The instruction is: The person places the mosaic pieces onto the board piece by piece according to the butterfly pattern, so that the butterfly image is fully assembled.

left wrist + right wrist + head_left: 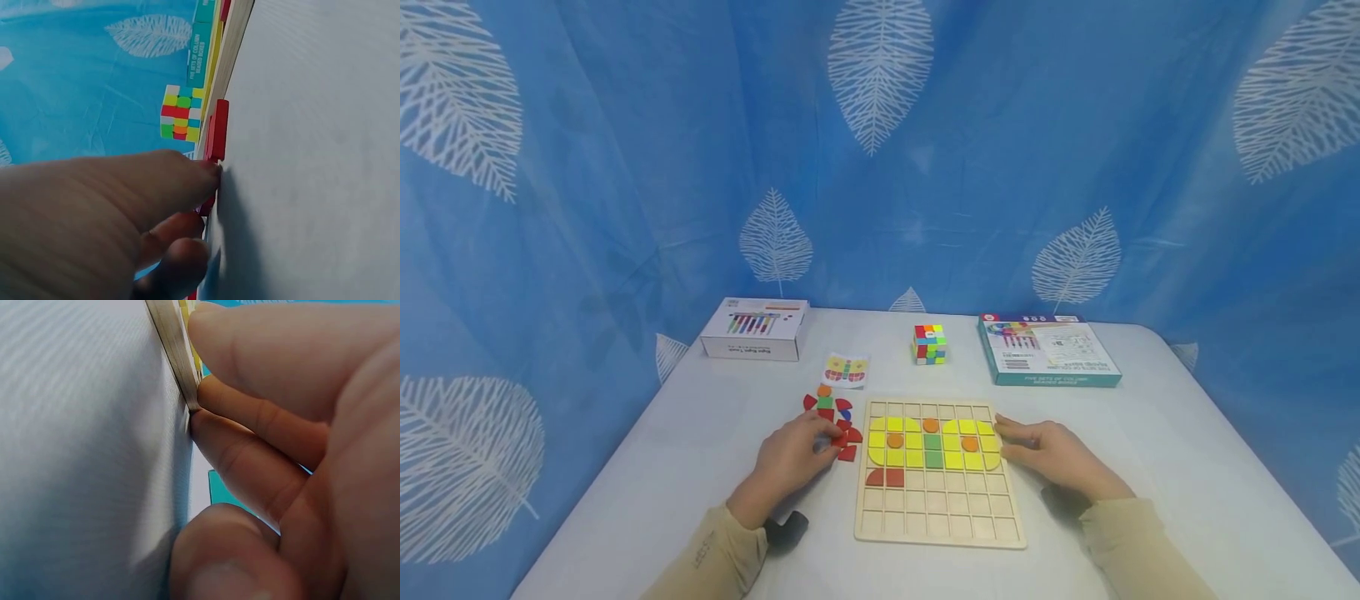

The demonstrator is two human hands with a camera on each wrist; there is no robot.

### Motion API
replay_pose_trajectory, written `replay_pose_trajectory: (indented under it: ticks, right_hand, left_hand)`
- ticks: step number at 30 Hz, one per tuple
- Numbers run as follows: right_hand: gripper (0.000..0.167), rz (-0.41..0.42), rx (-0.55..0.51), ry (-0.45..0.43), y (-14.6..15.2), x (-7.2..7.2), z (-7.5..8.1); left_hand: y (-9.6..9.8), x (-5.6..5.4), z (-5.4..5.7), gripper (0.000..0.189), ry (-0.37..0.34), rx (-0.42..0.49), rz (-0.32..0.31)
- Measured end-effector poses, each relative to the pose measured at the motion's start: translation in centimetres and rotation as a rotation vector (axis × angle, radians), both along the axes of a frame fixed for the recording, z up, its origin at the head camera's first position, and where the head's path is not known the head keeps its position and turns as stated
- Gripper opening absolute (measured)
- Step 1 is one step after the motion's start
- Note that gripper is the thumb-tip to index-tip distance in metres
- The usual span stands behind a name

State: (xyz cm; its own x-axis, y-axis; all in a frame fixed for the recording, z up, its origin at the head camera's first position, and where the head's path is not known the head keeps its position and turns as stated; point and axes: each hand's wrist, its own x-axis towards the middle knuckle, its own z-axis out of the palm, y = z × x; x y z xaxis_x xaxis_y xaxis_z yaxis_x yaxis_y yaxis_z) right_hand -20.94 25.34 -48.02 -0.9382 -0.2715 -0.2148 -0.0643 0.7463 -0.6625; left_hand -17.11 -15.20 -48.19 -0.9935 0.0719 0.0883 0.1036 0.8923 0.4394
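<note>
The wooden grid board [940,528] lies in front of me. Yellow pieces form two rounded shapes on it, with orange discs [931,425], green squares [933,451] and two red pieces [895,477] in a lower row. Left of the board, my left hand [793,454] reaches into loose pieces and pinches a red piece [840,440] between thumb and fingers; its exact shape is partly hidden. Another red piece [217,130] lies just past the thumb in the left wrist view. My right hand [1052,450] touches the board's right edge with its fingers extended.
Behind the loose pieces lies a picture card [846,372]. Farther back are a white box [756,329], a puzzle cube [929,344] and a teal-edged box [1049,350]. A blue leaf-patterned curtain [880,208] hangs behind the white table [737,417].
</note>
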Motion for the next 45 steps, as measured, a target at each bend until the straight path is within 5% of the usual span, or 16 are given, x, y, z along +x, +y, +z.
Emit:
replay_pose_trajectory:
  ticks: [11, 21, 31, 45]
  right_hand:
    - [0.055, -0.007, -0.023, -0.009, 0.4, -0.2, -0.6]
    - [0.053, -0.008, -0.019, 0.004, 0.3, -0.1, -0.5]
    - [0.053, -0.013, -0.012, 0.0, 0.1, -0.1, -0.4]
    - [0.053, -0.008, 0.005, 0.013, 0.2, -0.2, -0.5]
  left_hand:
    - [0.2, -0.3, -0.5, 0.023, 0.026, -0.009, -0.017]
    - [1.0, 0.2, 0.4, 0.023, 0.08, 0.006, 0.005]
    - [4.0, 2.5, 1.6, 0.015, 0.076, 0.078, -0.232]
    - [7.7, 3.8, 0.7, 0.014, 0.07, -0.001, -0.406]
